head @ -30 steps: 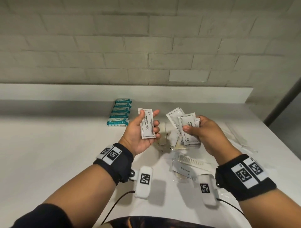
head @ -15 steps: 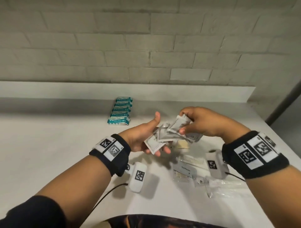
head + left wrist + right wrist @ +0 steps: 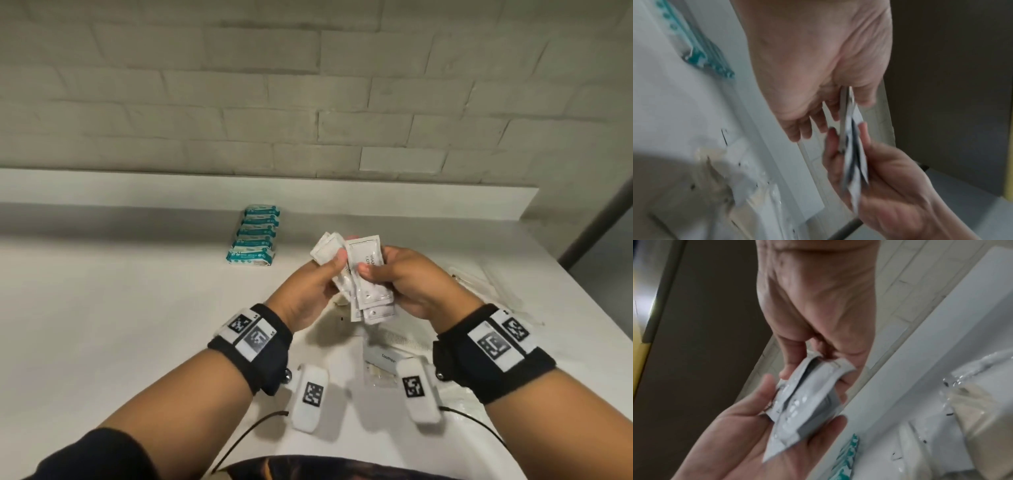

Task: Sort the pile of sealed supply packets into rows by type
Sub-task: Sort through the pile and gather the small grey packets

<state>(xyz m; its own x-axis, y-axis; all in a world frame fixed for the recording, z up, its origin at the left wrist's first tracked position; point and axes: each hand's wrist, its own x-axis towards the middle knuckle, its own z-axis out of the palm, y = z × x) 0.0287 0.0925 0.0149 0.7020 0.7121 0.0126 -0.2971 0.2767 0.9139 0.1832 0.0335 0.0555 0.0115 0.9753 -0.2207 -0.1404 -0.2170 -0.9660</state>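
Note:
Both hands meet above the middle of the white table (image 3: 137, 325) and share one bunch of white sealed sachets (image 3: 366, 253). My left hand (image 3: 334, 265) pinches the bunch's left side, thumb on top. My right hand (image 3: 373, 275) grips its right side, thumb across the front sachet. The left wrist view shows the sachets (image 3: 854, 159) edge-on between the two hands. Seen from the right wrist, the sachets (image 3: 809, 400) lie fanned over the left palm (image 3: 735, 434). A row of teal packets (image 3: 255, 236) lies at the back, left of the hands.
Under the hands lie a clear toothbrush packet (image 3: 382, 359), a comb (image 3: 400, 339) and other loose packets (image 3: 748, 194). Clear wrapped items (image 3: 489, 284) lie at the right near the table's edge. A raised ledge (image 3: 239, 195) and a brick wall close the back.
The hands were apart, the left holding one sachet and the right several. They came together, and now both hold the sachets as one upright bunch.

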